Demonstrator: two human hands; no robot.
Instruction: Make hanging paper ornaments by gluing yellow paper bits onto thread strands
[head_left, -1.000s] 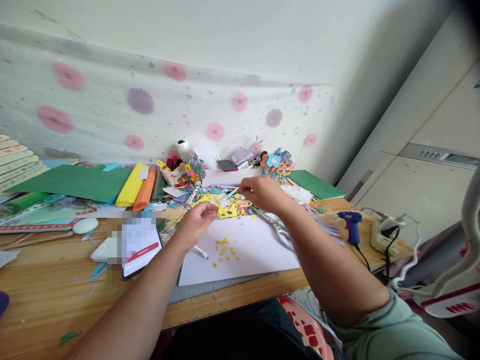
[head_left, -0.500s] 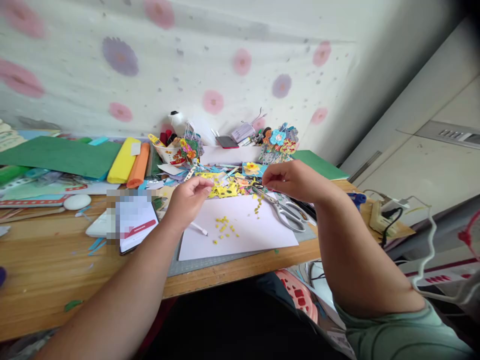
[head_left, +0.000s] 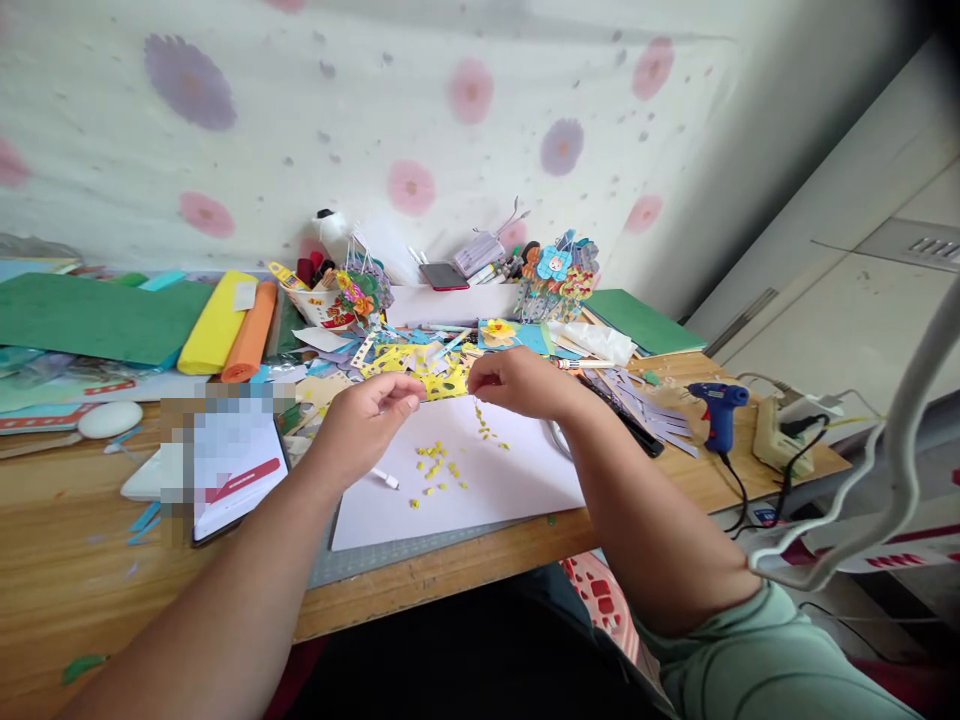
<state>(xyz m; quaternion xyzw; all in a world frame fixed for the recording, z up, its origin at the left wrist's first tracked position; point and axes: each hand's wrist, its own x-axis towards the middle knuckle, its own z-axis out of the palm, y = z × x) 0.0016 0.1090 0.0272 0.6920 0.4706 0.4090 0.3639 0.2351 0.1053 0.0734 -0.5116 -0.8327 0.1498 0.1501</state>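
- Since half a second ago, the right hand (head_left: 517,385) has moved left, closer to the left hand.
- Left hand (head_left: 367,420) hovers over the bench (head_left: 90,560), fingertips pinched together.
- Between both hands, yellow paper bits (head_left: 439,468) dot the white sheet (head_left: 517,480) near the bench's front edge.
- Right hand is pinching yellow scraps (head_left: 442,380).

Phone (head_left: 238,462) screen pixelated, content unreadable. Whatever the left hand (head_left: 367,415) and right hand (head_left: 517,383) pinch is too small to tell; fingers cover it. Scissors mostly hidden behind the right forearm, only a sliver shows. Green paper sheet (head_left: 90,315) cut off at the left edge. Scrap pile (head_left: 420,365) too cluttered to separate. Bench (head_left: 90,580) front edge runs out of frame at lower left.
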